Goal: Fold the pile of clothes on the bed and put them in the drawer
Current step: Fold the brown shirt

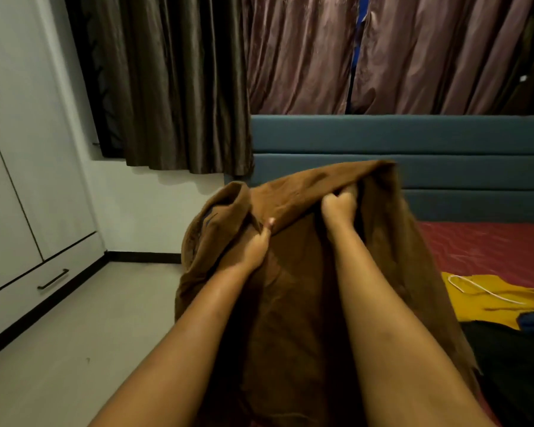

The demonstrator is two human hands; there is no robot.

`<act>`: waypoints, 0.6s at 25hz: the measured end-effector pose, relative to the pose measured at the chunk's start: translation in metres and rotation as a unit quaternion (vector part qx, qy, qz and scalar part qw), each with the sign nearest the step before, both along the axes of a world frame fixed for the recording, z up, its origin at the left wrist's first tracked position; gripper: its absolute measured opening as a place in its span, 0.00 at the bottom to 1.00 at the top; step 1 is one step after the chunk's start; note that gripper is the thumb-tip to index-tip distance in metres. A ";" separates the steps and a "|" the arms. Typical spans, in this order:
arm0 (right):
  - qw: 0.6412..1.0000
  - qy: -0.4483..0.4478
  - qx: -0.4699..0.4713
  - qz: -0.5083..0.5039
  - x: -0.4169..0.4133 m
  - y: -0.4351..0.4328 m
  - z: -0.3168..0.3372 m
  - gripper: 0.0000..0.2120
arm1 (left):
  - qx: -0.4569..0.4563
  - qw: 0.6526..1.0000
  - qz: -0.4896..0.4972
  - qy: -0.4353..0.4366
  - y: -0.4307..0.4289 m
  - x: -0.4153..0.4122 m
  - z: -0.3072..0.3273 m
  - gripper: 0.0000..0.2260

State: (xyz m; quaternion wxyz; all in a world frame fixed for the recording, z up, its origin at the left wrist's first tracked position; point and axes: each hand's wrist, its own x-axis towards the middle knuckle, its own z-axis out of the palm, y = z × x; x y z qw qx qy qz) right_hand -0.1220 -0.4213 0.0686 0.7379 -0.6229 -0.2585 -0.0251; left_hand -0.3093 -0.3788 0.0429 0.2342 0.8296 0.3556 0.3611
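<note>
Head view: holding a big floppy brown fleecy garment (290,288) up over the bed edge, pinching a fold with left hand (255,243), bunching the top edge in a clenched right hand (339,206). Risky bit: uneven grab spots, so probably folding crooked, or dragging the hem across the yellow drawstring garment (490,306) on the red-sheeted bed (490,248). Well apart from the white drawer with black bar handle (28,300).
</note>
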 end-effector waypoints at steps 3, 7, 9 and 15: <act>0.967 0.030 -0.174 0.186 0.014 0.033 -0.050 0.24 | -0.206 0.942 -0.028 0.263 0.064 0.033 -0.074 0.36; 0.876 -0.004 -0.443 0.189 0.029 0.020 -0.204 0.23 | -0.262 0.870 -0.120 0.399 0.024 0.039 -0.218 0.37; 0.810 -0.008 -0.561 0.170 0.027 -0.020 -0.270 0.25 | -0.252 0.848 -0.145 0.444 -0.005 0.031 -0.269 0.39; 0.733 0.080 -0.676 0.003 0.022 -0.133 -0.323 0.26 | -0.151 0.833 -0.247 0.472 -0.074 0.017 -0.303 0.49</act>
